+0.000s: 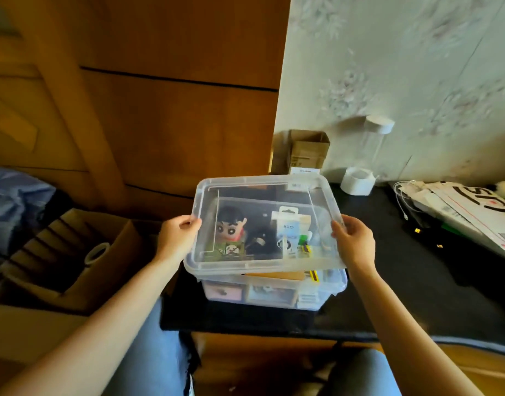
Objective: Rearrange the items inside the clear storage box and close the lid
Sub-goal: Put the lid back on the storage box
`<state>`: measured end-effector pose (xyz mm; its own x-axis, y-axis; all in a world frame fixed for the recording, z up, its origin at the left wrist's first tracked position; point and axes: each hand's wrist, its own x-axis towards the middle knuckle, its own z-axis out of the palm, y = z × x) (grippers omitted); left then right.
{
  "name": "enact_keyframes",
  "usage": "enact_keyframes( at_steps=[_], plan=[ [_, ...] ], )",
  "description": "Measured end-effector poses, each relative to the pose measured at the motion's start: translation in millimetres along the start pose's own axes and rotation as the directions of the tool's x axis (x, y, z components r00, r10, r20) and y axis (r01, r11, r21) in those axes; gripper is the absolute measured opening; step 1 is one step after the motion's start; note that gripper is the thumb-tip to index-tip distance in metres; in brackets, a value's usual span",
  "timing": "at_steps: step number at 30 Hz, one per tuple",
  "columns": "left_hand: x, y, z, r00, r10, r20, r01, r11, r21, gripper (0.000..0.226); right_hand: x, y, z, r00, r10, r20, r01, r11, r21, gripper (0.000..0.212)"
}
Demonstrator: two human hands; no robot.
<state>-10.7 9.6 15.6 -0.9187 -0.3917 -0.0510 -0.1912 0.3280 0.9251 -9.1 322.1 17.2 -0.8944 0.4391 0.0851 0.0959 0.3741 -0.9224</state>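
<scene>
Fingers of both hands pinch the lid's side edges, tilted above the box.

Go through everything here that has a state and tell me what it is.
lid: held tilted over the box, not closed
box: open, items inside
left hand: grips lid's left edge
right hand: grips lid's right edge
carton: flaps open

- lid: clear, glossy plastic
- storage box: translucent smooth plastic
- table: black, matt cloth-like cover
- cardboard box, upper middle: brown matt card
- wall panels, upper left: polished wood
</scene>
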Motion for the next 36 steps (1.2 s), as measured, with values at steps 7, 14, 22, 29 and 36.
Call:
enact_keyframes(
  at_steps=[7,14,22,29,36],
  plan=[
    [1,-11,14,0.994,0.106,0.013,-0.106,0.962,0.251,0.03,0,12,-2,0.998,0.043,-0.048,-0.05,0.986,-0.159,0.012],
    [2,-6,18,0.981,0.189,0.047,-0.188,0.858,0.478,0.027,-2,28,-3,0.995,0.098,-0.025,-0.1,0.936,-0.337,0.015],
    [9,-11,19,0.979,0.186,0.08,-0.196,0.771,0.606,0.024,-4,31,-1,0.997,0.074,0.013,-0.06,0.886,-0.461,0.02],
    [20,-14,21,0.988,0.121,0.1,-0.156,0.78,0.606,0.045,10,31,-1,0.984,0.14,0.111,-0.066,0.862,-0.503,0.039],
    [42,0,45,0.893,0.266,0.362,-0.442,0.661,0.606,0.054,39,16,24,0.955,-0.077,0.286,0.236,0.78,-0.58,0.058]
  ],
)
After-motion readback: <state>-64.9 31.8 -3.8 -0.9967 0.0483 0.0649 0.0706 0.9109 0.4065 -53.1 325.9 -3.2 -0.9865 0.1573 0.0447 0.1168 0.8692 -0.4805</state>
